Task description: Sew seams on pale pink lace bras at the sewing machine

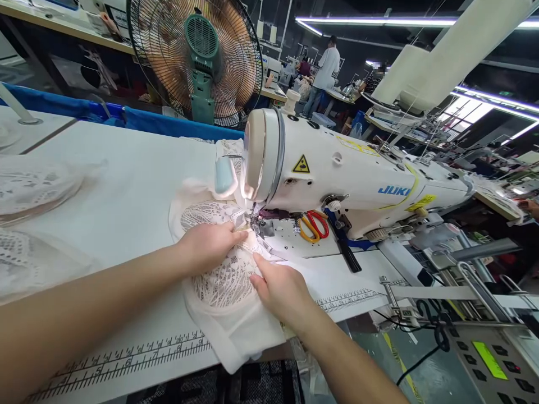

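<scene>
A white lace bra piece [223,283] lies under the needle area of a white JUKI sewing machine [320,168], its lower band hanging over the table's front edge. My left hand [210,244] is closed on the lace just left of the presser foot [259,223], thumb and fingers pressed together near it. Closer to me, my right hand [284,289] pinches the right edge of the same piece between thumb and fingers. The fabric directly beneath the needle is hard to make out. Part of the lace is hidden by my left hand.
More white lace pieces [33,188] lie at the left. Scissors with red and yellow handles [314,226] and a black-handled tool [348,255] rest under the machine arm. Behind the table stands a large fan [202,67]. A control panel [488,359] is at lower right. A person [327,67] stands farther back.
</scene>
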Demonstrator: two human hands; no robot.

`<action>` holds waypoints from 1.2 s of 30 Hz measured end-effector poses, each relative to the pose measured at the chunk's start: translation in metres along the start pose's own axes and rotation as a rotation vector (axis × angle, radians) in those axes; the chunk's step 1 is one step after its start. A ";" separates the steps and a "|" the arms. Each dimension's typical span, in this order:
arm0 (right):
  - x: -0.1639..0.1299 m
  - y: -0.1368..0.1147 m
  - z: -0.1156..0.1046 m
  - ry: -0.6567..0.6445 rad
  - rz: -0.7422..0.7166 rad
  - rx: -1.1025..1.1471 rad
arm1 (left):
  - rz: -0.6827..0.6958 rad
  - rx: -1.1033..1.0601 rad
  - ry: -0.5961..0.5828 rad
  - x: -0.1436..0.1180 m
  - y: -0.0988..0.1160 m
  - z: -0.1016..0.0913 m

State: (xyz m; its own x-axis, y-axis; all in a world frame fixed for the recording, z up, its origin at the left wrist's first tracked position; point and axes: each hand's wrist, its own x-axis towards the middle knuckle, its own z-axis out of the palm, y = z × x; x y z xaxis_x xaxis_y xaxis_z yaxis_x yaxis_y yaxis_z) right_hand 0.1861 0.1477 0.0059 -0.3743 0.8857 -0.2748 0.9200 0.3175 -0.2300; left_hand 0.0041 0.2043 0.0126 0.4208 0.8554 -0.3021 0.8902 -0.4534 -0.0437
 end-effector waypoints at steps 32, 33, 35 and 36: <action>0.016 0.002 -0.014 -0.033 -0.008 -0.113 | 0.000 -0.044 0.075 0.018 0.004 -0.003; 0.016 0.002 -0.015 -0.040 -0.008 -0.114 | -0.005 -0.051 0.071 0.018 0.005 -0.004; 0.017 0.002 -0.017 -0.049 -0.010 -0.113 | -0.015 -0.060 0.062 0.018 0.006 -0.006; 0.017 0.001 -0.018 -0.049 -0.011 -0.113 | -0.019 -0.064 0.059 0.018 0.006 -0.006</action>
State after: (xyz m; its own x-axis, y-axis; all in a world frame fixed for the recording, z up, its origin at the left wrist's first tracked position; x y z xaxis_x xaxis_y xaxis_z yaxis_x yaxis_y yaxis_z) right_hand 0.1828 0.1694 0.0178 -0.3875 0.8650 -0.3189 0.9219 0.3661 -0.1271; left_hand 0.0185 0.2187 0.0129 0.4120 0.8776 -0.2452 0.9065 -0.4220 0.0126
